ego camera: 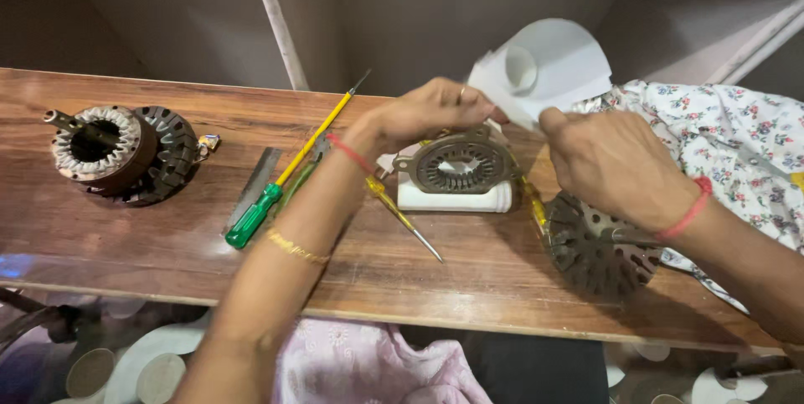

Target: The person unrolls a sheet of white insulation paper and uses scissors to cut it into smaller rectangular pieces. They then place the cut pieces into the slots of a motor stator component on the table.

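Closest to you lies the wooden bench (pixel 469 287). On it sits the round metal motor core (pixel 458 167). Above it, your left hand (pixel 431 109) and right hand (pixel 611 165) both pinch the white paper sheet (pixel 548 69). I think you are shaping it; next, slide it gently into a slot.

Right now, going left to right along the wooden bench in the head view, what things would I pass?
Wound motor stator → flat metal file → green-handled screwdriver → slotted stator core on a white block → perforated metal rotor disc → flowered cloth. Above the core, the left hand and right hand hold a white paper sheet.
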